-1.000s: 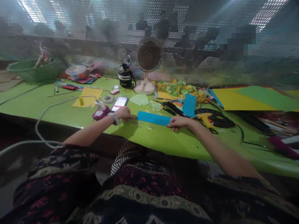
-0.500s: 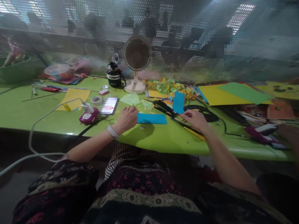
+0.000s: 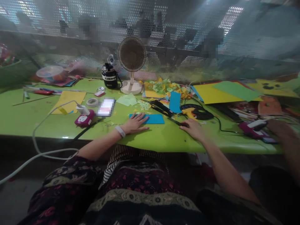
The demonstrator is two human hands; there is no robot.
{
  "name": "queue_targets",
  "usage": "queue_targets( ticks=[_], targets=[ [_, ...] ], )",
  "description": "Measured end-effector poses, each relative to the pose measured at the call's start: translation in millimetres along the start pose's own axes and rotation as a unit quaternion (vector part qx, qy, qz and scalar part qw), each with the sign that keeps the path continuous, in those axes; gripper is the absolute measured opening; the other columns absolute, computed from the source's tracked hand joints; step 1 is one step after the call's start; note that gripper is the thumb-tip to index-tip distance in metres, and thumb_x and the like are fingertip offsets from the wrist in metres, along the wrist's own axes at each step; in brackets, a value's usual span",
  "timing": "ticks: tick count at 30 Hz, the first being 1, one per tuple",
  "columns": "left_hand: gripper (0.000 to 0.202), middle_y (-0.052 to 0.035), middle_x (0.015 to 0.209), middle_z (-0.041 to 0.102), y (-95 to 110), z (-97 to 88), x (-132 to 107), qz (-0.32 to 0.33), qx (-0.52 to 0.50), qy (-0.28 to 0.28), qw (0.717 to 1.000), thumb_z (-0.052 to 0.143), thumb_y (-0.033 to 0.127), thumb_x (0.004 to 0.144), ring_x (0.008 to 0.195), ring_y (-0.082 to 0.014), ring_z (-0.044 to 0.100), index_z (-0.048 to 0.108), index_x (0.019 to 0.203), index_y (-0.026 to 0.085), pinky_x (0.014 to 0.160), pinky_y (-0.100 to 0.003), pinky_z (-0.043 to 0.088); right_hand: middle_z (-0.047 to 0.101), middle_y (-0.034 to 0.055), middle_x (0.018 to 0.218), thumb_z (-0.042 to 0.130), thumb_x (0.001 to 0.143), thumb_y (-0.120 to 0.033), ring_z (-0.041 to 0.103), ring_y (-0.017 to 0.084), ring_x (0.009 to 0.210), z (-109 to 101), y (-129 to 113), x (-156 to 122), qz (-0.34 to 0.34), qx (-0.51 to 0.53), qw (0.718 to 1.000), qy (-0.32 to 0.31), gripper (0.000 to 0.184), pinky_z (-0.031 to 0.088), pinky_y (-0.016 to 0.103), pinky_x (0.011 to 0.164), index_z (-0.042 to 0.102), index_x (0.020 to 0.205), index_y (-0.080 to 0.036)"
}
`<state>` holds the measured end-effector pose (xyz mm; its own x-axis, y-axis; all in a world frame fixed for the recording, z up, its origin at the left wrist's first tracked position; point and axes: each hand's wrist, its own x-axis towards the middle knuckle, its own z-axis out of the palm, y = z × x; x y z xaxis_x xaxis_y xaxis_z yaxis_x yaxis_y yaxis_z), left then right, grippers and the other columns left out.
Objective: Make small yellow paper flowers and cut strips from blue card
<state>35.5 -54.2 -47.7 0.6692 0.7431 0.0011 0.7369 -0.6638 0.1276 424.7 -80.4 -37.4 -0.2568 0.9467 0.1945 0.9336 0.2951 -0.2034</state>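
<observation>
My left hand (image 3: pixel 134 124) lies flat with fingers spread over the left part of a blue paper strip (image 3: pixel 156 119), pressing it on the green table. To the right, my right hand (image 3: pixel 192 128) has its fingers closed around a long, slim dark tool (image 3: pixel 174 121); its far end points left toward the strip, and its grip is hidden in the hand. Just beyond lie a black tool (image 3: pixel 161 107), perhaps a stapler, and an upper blue paper piece (image 3: pixel 174 102). A yellow glue gun (image 3: pixel 189 112) rests by a black round item (image 3: pixel 203 112).
Along the back stand a fan (image 3: pixel 132 54), a black jug (image 3: pixel 109 76) and a heap of paper cutouts (image 3: pixel 161 86). Phone (image 3: pixel 106 107), tape roll (image 3: pixel 92 102) and purple socket block (image 3: pixel 84 118) with its cable lie left. Another person's hand (image 3: pixel 276 127) is at far right.
My left hand has opened and flattened onto the blue strip. My right hand has come down and nearer, closing over the slim tool, and the glue gun now shows. The view has shifted slightly.
</observation>
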Motion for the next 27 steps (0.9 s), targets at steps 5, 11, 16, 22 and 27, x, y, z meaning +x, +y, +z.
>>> queue_targets(
  ticks=[5, 11, 16, 22, 27],
  targets=[
    [0.081, -0.0116, 0.168, 0.018, -0.6, 1.4, 0.1, -0.002, 0.005, -0.004, 1.000, 0.022, 0.071, 0.098, 0.157, -0.0280, 0.015, 0.024, 0.162, 0.022, 0.126, -0.051, 0.010, 0.068, 0.0120, 0.099, 0.062, 0.091, -0.041, 0.065, 0.032, 0.100, 2.5, -2.0, -5.9, -0.013, 0.026, 0.999, 0.024, 0.026, 0.051, 0.046, 0.090, 0.074, 0.101, -0.020],
    [0.080, -0.0129, 0.168, 0.018, -1.4, 1.5, -0.4, -0.001, 0.012, 0.000, 1.000, 0.021, 0.071, 0.098, 0.156, -0.0300, 0.018, 0.025, 0.161, 0.022, 0.126, -0.052, 0.012, 0.067, 0.0123, 0.106, 0.059, 0.093, -0.043, 0.064, 0.031, 0.104, 3.6, -6.7, -10.1, -0.033, 0.040, 0.998, 0.027, 0.029, 0.051, 0.048, 0.094, 0.074, 0.105, -0.021],
    [0.080, -0.0113, 0.169, 0.018, -2.7, 2.4, 0.0, -0.002, 0.014, -0.001, 1.000, 0.021, 0.071, 0.098, 0.157, -0.0288, 0.017, 0.024, 0.161, 0.024, 0.126, -0.051, 0.013, 0.068, 0.0113, 0.107, 0.061, 0.093, -0.040, 0.065, 0.030, 0.104, 5.9, -10.0, -6.5, -0.054, 0.055, 0.997, 0.019, 0.025, 0.051, 0.047, 0.094, 0.074, 0.105, -0.023],
    [0.081, -0.0107, 0.169, 0.017, -5.0, 4.6, 0.8, 0.001, 0.010, -0.002, 1.000, 0.019, 0.073, 0.097, 0.157, -0.0294, 0.016, 0.024, 0.162, 0.024, 0.126, -0.052, 0.011, 0.068, 0.0112, 0.107, 0.063, 0.093, -0.038, 0.065, 0.030, 0.103, 3.0, -11.7, -5.9, -0.052, 0.050, 0.997, 0.015, 0.024, 0.052, 0.047, 0.094, 0.075, 0.106, -0.022],
    [0.083, -0.0109, 0.169, 0.017, -6.2, 4.5, 0.7, 0.006, -0.001, -0.002, 1.000, 0.019, 0.074, 0.096, 0.157, -0.0310, 0.017, 0.024, 0.162, 0.023, 0.125, -0.052, 0.012, 0.068, 0.0121, 0.109, 0.063, 0.092, -0.038, 0.065, 0.030, 0.105, -0.9, -12.8, -6.1, -0.046, 0.051, 0.998, 0.001, 0.025, 0.052, 0.048, 0.094, 0.076, 0.107, -0.022]
  ],
)
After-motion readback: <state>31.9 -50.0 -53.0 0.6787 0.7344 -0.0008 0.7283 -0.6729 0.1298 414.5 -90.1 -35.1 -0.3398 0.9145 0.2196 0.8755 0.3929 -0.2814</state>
